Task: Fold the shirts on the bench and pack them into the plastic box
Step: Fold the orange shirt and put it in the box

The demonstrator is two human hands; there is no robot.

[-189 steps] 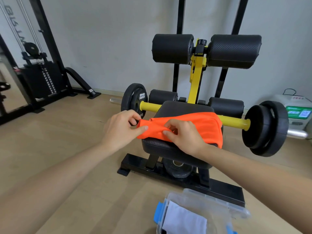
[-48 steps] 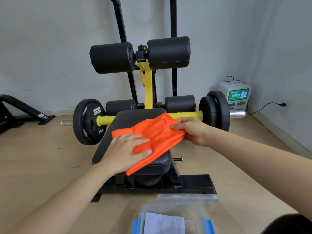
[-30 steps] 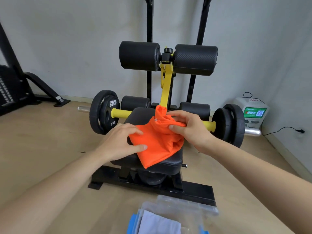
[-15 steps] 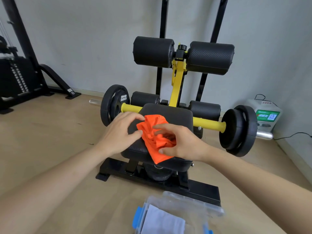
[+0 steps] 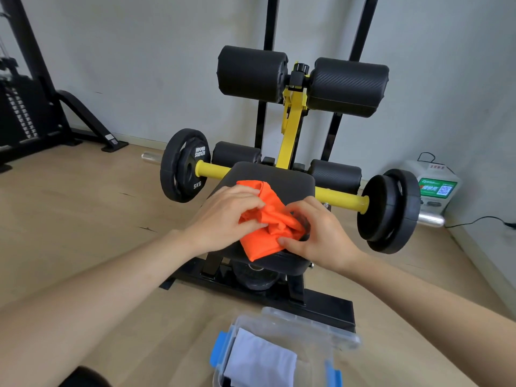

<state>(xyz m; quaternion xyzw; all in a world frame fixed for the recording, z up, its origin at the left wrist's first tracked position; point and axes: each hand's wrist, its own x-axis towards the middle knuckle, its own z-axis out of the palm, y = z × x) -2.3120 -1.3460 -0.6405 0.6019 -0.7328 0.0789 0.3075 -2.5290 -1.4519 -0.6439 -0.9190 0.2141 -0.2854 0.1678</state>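
Note:
An orange shirt [image 5: 262, 238] lies bunched into a small bundle on the black padded bench seat [image 5: 282, 180]. My left hand [image 5: 223, 219] presses on its left side with fingers curled into the cloth. My right hand [image 5: 315, 236] grips the right side of the bundle, thumb under its front edge. On the floor in front of the bench stands a clear plastic box [image 5: 304, 325] with blue clips, and a folded white shirt [image 5: 262, 358] lies inside it.
The bench carries a yellow bar with black weight plates [image 5: 183, 166] at the left and at the right [image 5: 389, 210], and black roller pads [image 5: 251, 72] above. A white charging unit [image 5: 435, 188] sits by the right wall. A black weight machine [image 5: 25, 107] stands at the far left.
The orange shirt went from spread across the seat to folded over and gathered into a compact bundle. My right hand moved in from the right edge toward my left hand.

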